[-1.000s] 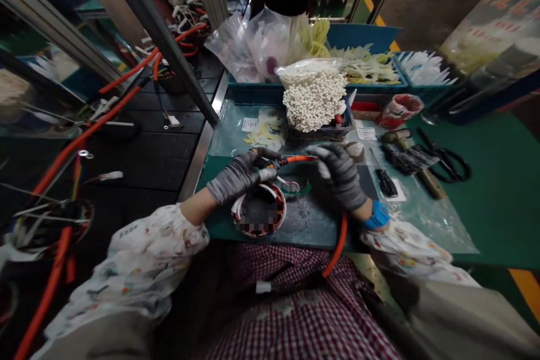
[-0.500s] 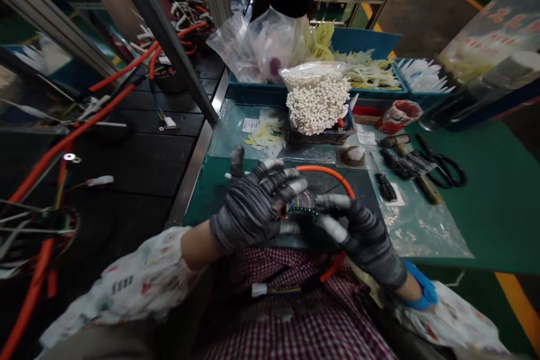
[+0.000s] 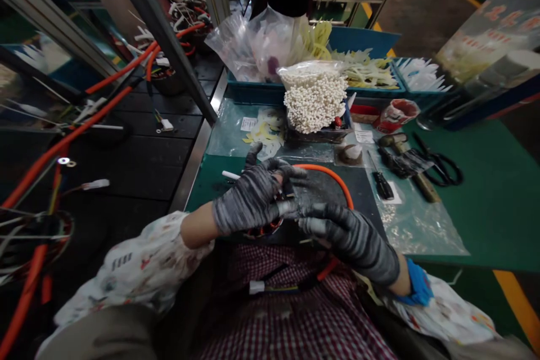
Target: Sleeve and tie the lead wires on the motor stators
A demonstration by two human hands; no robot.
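Motor stator (image 3: 264,229) is partly covered by the curled left hand (image 3: 253,198), close over the green table (image 3: 208,180). Bent fingers of the right hand (image 3: 348,236) are pressed just beside it, and an orange cable (image 3: 327,171) is looped past them.

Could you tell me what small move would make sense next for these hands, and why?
Probably steady the curved orange cable with the grey-gloved right hand, since that hand's fingers sit near it while the grey-gloved left hand covers the wire-wound ring.
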